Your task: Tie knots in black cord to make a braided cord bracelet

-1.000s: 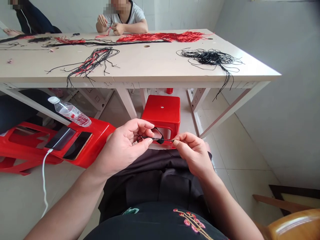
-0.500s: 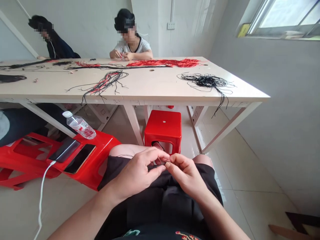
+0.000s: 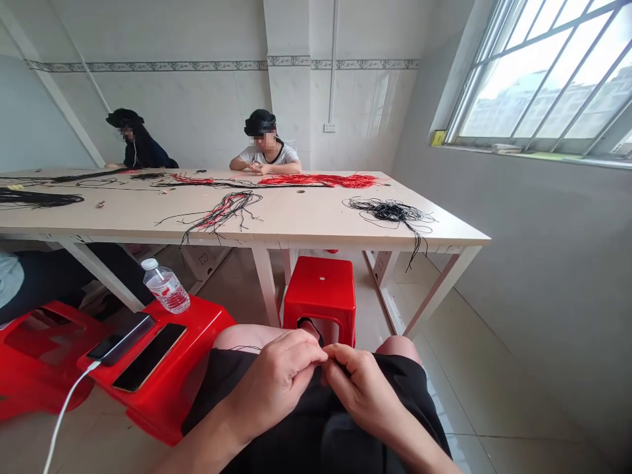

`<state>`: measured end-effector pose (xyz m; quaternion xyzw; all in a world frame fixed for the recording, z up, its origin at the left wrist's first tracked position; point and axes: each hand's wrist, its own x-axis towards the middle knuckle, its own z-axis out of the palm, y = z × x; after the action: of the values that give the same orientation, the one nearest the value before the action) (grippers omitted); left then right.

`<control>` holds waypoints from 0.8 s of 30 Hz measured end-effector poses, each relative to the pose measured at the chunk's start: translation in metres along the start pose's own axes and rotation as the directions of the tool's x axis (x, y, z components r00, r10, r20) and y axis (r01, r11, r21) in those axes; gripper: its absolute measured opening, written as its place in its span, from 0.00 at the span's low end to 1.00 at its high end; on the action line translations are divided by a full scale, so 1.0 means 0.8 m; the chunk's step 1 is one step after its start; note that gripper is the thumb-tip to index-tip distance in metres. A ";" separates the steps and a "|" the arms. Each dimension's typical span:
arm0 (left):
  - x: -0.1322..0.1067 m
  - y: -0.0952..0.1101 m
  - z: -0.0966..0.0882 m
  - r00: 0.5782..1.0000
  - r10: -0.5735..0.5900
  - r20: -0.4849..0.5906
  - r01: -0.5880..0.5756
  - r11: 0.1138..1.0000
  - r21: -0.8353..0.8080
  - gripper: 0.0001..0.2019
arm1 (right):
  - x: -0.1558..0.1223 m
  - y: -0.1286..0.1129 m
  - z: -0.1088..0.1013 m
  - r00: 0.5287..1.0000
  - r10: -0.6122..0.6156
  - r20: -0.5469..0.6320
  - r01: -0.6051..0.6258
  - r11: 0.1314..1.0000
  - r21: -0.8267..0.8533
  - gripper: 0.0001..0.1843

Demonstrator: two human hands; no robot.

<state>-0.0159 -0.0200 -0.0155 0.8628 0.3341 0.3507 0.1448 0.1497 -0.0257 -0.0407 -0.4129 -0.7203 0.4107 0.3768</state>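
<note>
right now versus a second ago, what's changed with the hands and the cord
The left hand and right hand, earlier apart with the braided cord stretched between them, dropped to the lap and met fingertip to fingertip, mostly hiding it. Both kept their hold. Water bottle, phones and table cords stayed put.

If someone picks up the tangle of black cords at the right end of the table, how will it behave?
The black cords are probably floppy: some strands hang limp over the table edge. Likely light, being thin. They look tangled, so lifting one would probably drag others along.
</note>
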 end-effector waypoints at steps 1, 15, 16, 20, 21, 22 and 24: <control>-0.002 0.001 0.001 1.000 0.009 -0.019 -0.009 1.000 0.027 0.12 | -0.001 -0.001 0.001 1.000 -0.023 -0.009 0.022 0.999 -0.050 0.10; -0.026 0.010 0.014 0.947 -0.042 -0.319 0.076 0.993 0.095 0.10 | -0.003 0.001 0.037 0.958 -0.244 -0.152 0.229 0.967 -0.113 0.12; -0.026 0.011 0.015 0.943 -0.055 -0.327 0.088 0.992 0.087 0.10 | -0.003 0.001 0.037 0.961 -0.233 -0.149 0.218 0.970 -0.108 0.12; -0.025 0.011 0.020 0.937 -0.180 -0.300 0.188 0.982 -0.001 0.09 | -0.005 0.002 0.037 0.972 -0.187 -0.144 0.174 0.980 -0.097 0.12; -0.024 0.010 0.021 0.934 -0.209 -0.291 0.212 0.977 -0.022 0.09 | -0.005 0.003 0.037 0.974 -0.176 -0.145 0.163 0.982 -0.095 0.12; -0.024 0.010 0.023 0.931 -0.231 -0.283 0.230 0.972 -0.036 0.09 | -0.006 0.003 0.037 0.976 -0.163 -0.146 0.151 0.984 -0.090 0.12; -0.023 0.008 0.027 0.929 -0.248 -0.274 0.247 0.968 -0.040 0.09 | -0.006 0.005 0.036 0.980 -0.137 -0.147 0.127 0.989 -0.076 0.13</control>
<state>-0.0075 -0.0372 -0.0369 0.7559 0.4561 0.4478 0.1417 0.1271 -0.0366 -0.0564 -0.4066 -0.7286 0.3278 0.4432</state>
